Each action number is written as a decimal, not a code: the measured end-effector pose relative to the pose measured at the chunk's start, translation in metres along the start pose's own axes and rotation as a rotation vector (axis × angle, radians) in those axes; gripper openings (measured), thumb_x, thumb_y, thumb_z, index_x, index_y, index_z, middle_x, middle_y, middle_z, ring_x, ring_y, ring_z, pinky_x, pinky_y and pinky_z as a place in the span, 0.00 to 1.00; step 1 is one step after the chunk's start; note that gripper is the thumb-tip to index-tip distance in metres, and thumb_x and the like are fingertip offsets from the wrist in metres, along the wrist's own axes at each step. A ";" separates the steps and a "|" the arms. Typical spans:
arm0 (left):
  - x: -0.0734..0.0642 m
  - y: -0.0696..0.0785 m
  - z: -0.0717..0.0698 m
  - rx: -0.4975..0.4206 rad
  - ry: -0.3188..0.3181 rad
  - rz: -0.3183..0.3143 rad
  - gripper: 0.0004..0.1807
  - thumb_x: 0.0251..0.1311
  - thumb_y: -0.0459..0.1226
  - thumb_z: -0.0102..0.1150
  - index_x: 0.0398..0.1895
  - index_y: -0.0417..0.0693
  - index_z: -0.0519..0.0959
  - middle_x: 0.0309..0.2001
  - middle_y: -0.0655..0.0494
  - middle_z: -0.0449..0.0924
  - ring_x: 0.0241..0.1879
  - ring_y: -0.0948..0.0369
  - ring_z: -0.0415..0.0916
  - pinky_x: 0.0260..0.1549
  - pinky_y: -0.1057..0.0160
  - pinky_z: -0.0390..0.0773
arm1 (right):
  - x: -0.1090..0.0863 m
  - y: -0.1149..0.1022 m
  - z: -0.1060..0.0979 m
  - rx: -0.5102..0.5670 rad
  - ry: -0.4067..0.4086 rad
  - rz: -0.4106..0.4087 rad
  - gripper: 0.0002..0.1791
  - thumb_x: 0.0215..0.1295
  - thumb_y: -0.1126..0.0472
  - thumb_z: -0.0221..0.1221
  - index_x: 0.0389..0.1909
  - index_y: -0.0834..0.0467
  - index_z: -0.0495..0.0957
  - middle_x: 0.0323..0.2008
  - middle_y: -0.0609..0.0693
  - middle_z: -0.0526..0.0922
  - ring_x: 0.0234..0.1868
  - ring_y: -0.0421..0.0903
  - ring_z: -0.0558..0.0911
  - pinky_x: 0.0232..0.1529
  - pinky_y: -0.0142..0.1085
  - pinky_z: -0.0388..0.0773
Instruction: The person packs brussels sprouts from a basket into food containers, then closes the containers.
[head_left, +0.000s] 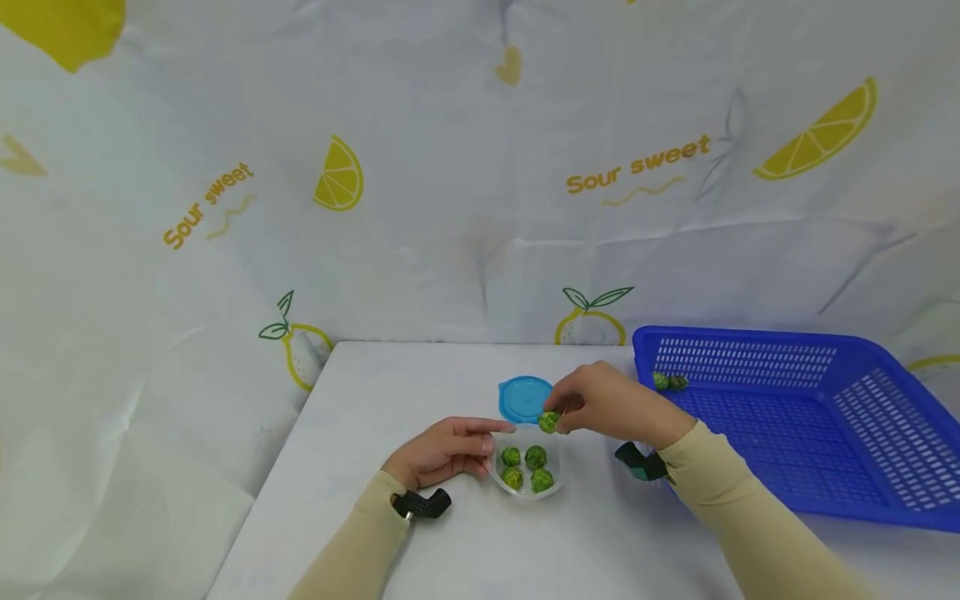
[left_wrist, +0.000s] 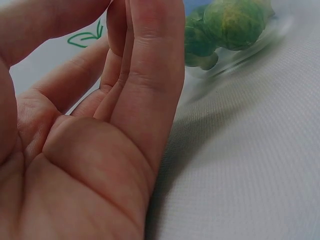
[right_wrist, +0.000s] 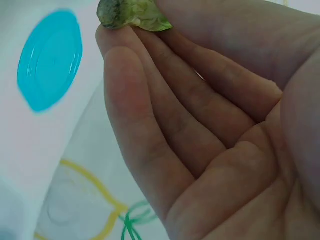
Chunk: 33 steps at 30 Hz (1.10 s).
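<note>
Over the far right rim of a small clear plastic container (head_left: 527, 493), my right hand (head_left: 611, 407) pinches a Brussels sprout (head_left: 548, 422) between thumb and fingertips. The right wrist view shows that sprout (right_wrist: 134, 14) partly covered by the hand. Several Brussels sprouts (head_left: 536, 457) sit apart on the container's floor. My left hand (head_left: 446, 450) rests against the container's left side, its index finger stretched along the far rim. In the left wrist view the fingers (left_wrist: 145, 75) look fairly straight and partly hide the sprouts (left_wrist: 235, 22) in the container.
A blue lid (head_left: 525, 398) lies on the white table (head_left: 420, 383) just behind the container. To the right stands a big blue plastic basket (head_left: 772, 442) with two sprouts (head_left: 669, 382) near its far left corner. Lemon-printed cloth (head_left: 450, 250) hangs behind the table.
</note>
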<state>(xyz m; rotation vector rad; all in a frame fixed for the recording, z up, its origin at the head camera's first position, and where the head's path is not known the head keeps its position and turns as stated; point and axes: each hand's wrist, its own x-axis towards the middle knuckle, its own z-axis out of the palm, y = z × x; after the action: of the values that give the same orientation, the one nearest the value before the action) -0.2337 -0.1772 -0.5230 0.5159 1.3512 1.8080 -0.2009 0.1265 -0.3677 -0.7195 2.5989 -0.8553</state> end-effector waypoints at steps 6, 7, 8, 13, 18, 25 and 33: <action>0.000 0.000 0.000 -0.004 0.007 0.001 0.28 0.79 0.33 0.58 0.79 0.39 0.72 0.37 0.58 0.85 0.38 0.66 0.84 0.44 0.69 0.88 | 0.008 -0.007 0.024 0.020 -0.011 -0.032 0.09 0.67 0.63 0.72 0.47 0.54 0.92 0.41 0.42 0.92 0.41 0.37 0.87 0.46 0.38 0.90; -0.001 0.001 0.000 -0.004 0.008 0.001 0.28 0.78 0.33 0.59 0.79 0.39 0.72 0.37 0.58 0.85 0.38 0.65 0.83 0.44 0.69 0.88 | 0.009 -0.007 0.027 0.021 -0.011 -0.027 0.09 0.67 0.64 0.72 0.47 0.54 0.92 0.40 0.42 0.92 0.41 0.37 0.87 0.46 0.38 0.89; -0.001 0.001 0.000 -0.004 0.011 -0.001 0.28 0.78 0.34 0.59 0.79 0.39 0.72 0.37 0.58 0.85 0.38 0.66 0.83 0.44 0.69 0.88 | 0.009 -0.008 0.031 0.020 -0.011 -0.021 0.09 0.67 0.64 0.72 0.47 0.53 0.92 0.40 0.42 0.92 0.41 0.37 0.87 0.46 0.38 0.89; -0.001 0.001 -0.001 -0.013 0.010 -0.003 0.30 0.77 0.35 0.62 0.79 0.39 0.71 0.38 0.59 0.86 0.38 0.66 0.84 0.44 0.69 0.88 | 0.010 -0.011 0.046 0.018 -0.005 -0.013 0.10 0.67 0.65 0.73 0.47 0.54 0.92 0.41 0.42 0.92 0.41 0.38 0.87 0.45 0.37 0.89; -0.001 0.001 -0.002 -0.021 -0.002 0.003 0.30 0.77 0.36 0.62 0.79 0.39 0.72 0.37 0.59 0.86 0.38 0.66 0.85 0.44 0.68 0.89 | 0.007 -0.014 0.058 0.030 0.000 -0.027 0.10 0.65 0.66 0.74 0.46 0.54 0.92 0.41 0.43 0.92 0.41 0.37 0.87 0.44 0.36 0.89; 0.000 0.003 0.000 -0.022 0.015 -0.018 0.30 0.76 0.36 0.63 0.78 0.39 0.72 0.37 0.60 0.86 0.37 0.66 0.86 0.44 0.68 0.89 | 0.006 -0.015 0.070 0.037 -0.006 -0.068 0.07 0.65 0.67 0.74 0.42 0.54 0.92 0.37 0.42 0.90 0.36 0.36 0.83 0.38 0.32 0.85; -0.002 0.003 0.000 -0.016 0.009 -0.018 0.30 0.77 0.36 0.63 0.79 0.40 0.72 0.38 0.59 0.86 0.39 0.66 0.84 0.45 0.68 0.89 | 0.006 -0.013 0.075 0.004 0.013 -0.074 0.08 0.63 0.69 0.73 0.41 0.55 0.92 0.36 0.42 0.90 0.34 0.34 0.81 0.35 0.31 0.83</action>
<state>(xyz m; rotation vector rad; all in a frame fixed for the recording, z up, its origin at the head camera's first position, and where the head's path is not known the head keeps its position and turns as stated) -0.2338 -0.1793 -0.5200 0.4858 1.3431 1.8069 -0.1685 0.0799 -0.4186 -0.8161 2.5951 -0.8895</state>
